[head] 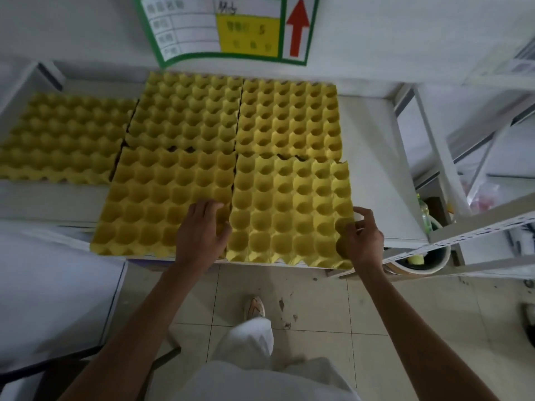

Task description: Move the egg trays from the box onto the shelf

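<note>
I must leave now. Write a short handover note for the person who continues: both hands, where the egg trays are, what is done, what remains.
Left hand: resting on the near-right tray's left edge.
Right hand: pinching its right edge.
Trays: five yellow stacks on the white shelf: four in a block, one lower stack far left.
Done: the near-right tray sits on the shelf.
Left: release it; the box is out of view, so check for more trays.

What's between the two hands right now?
The front-right egg tray spans the whole gap in the head view: the left hand is at its left edge, the right hand at its right edge. Its cups are empty.
</note>
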Motion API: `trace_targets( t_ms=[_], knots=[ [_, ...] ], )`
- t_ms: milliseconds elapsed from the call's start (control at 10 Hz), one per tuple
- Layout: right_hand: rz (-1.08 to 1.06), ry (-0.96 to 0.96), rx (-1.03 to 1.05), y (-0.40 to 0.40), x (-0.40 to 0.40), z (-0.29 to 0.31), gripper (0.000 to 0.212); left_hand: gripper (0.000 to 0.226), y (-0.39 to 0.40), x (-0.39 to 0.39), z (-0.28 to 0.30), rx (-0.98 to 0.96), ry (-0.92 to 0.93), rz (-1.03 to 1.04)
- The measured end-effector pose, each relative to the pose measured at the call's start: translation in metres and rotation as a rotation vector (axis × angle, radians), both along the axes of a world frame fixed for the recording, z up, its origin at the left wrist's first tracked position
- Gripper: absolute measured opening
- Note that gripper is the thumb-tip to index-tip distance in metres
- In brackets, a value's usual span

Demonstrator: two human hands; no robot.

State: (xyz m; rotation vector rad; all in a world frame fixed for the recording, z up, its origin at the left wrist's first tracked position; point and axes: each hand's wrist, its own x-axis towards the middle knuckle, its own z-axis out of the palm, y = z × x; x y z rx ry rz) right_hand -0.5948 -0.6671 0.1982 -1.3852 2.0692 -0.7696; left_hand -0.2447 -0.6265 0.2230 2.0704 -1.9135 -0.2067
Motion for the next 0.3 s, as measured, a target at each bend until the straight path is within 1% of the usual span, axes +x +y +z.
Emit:
trace_targets(
  t_ms=[100,200,300],
  knots=[
    [0.056,0.256,-0.156,0.005,0.0,0.017,0.05,0.056,0.008,-0.003,0.009,0.125,-0.015,-0.003],
    [0.255,0.397,-0.35,0.006,0.014,0.05,0.056,0.073,0.032,-0.014,0.021,0.194,-0.085,0.012],
    [0.506,0.525,-0.28,0.007,0.036,0.08,0.065,0.08,0.052,-0.019,0.041,0.231,-0.058,0.109]
  ],
)
